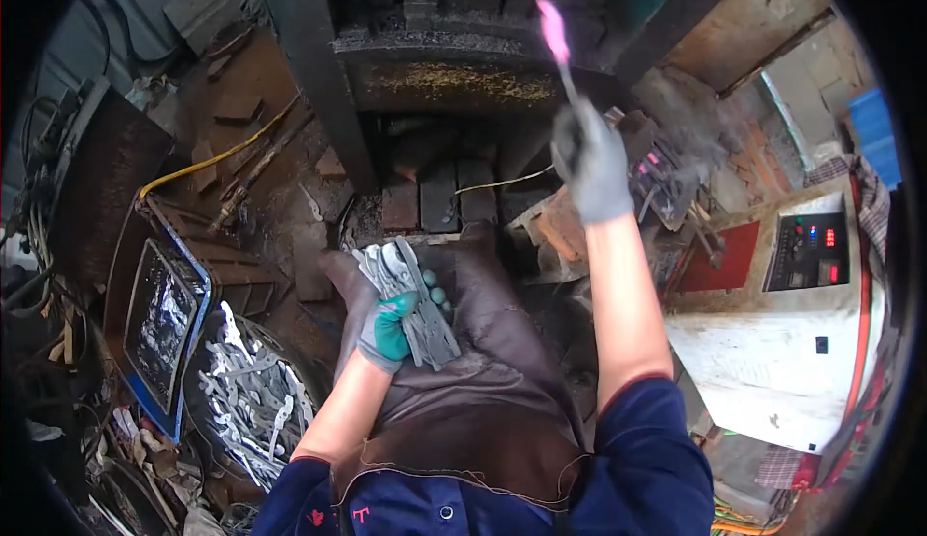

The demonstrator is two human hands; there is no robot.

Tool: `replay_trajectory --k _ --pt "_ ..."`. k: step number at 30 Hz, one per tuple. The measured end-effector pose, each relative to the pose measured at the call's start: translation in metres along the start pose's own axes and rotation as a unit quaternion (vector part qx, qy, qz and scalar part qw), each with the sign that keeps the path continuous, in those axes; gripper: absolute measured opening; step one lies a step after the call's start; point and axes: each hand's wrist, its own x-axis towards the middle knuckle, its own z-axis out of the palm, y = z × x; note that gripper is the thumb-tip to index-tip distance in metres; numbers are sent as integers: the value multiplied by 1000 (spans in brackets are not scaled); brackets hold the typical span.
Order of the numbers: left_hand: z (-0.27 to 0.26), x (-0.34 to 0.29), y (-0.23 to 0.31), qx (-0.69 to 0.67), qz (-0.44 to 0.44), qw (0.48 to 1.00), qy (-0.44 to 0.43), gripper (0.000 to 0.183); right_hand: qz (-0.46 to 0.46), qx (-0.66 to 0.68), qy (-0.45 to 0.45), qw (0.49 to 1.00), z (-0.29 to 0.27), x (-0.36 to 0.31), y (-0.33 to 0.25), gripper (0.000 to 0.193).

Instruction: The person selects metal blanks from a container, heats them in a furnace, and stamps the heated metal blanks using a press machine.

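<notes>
Glowing-tipped rod (557, 43), upper centre: probably stiff, scorching; I am watching the right hand (594, 169) gripping its dull end, the safer hold. Grey metal pieces (430, 328), centre-left: likely heavy; left hand (386, 328) is clasping them.

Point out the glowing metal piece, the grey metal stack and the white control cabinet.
Glowing metal piece (554, 34): head view, on its pink part.
Grey metal stack (428, 322): head view, around its middle.
White control cabinet (763, 367): head view, on its white lower face.

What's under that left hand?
The left hand holds grey metal pieces above the brown apron. Whatever the hand covers, and the apron right beneath the pieces, can't be seen.
</notes>
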Motion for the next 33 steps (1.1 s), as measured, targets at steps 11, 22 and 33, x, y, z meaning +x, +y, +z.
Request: replay_trajectory --k 11,22,33 --pt "-18 1 -2 -60 -18 997 -41 44 22 -42 -11 999 81 130 -18 37" --pt "-15 5 2 -66 0 997 -34 47 145 -200 -104 963 10 -72 44 32" --pt "-18 4 -12 4 -42 998 -40 50 19 -486 -243 839 60 -81 91 49"
